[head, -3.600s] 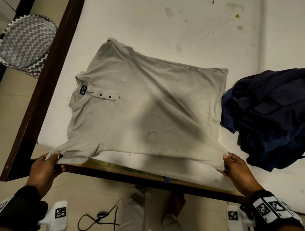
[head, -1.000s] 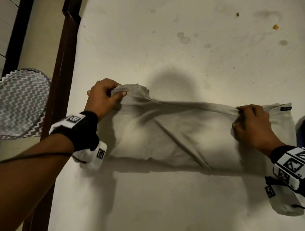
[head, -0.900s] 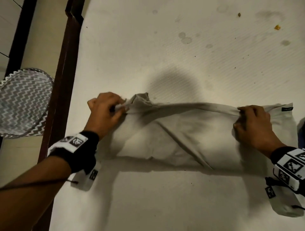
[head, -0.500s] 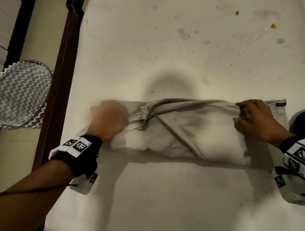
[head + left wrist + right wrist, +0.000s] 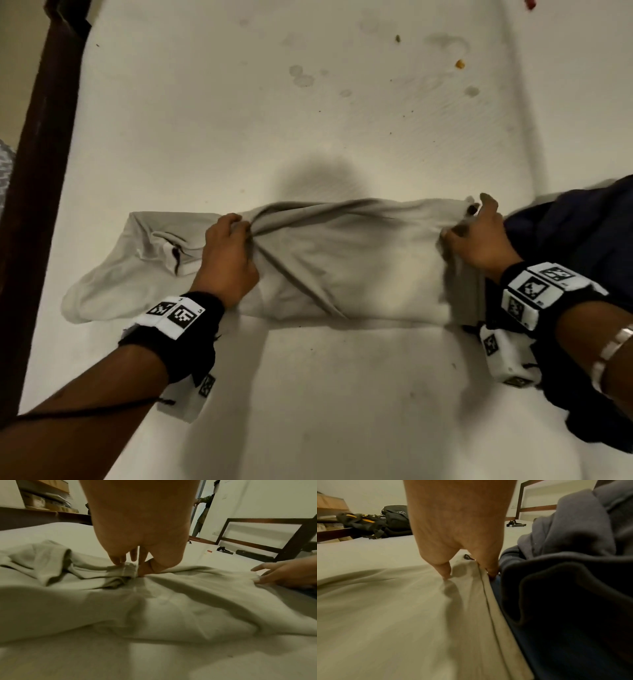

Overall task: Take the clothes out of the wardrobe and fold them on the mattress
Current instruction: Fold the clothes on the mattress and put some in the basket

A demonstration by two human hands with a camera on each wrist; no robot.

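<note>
A beige shirt (image 5: pixel 359 270) lies folded into a long band across the white mattress (image 5: pixel 308 120). Its collar and one sleeve spread out at the left end. My left hand (image 5: pixel 245 233) is near the band's middle; in the left wrist view its thumb and fingers (image 5: pixel 133 568) pinch a bunched fold of the shirt (image 5: pixel 154 608). My right hand (image 5: pixel 469 219) rests spread on the hem end. The right wrist view shows that hand (image 5: pixel 467 572) with thumb and fingertips pressing down on the shirt (image 5: pixel 393 608), either side of the hem seam.
A pile of dark navy clothes (image 5: pixel 575 233) lies against the shirt's right end and my right wrist. The dark wooden bed frame (image 5: pixel 37 171) runs along the left. Black backpacks (image 5: pixel 373 522) sit at the mattress's far side. A person (image 5: pixel 204 507) stands in a doorway.
My left hand slid right from the collar end to the band's middle, leaving collar and sleeve lying flat. My right hand moved out to the hem end and its fingers loosened.
</note>
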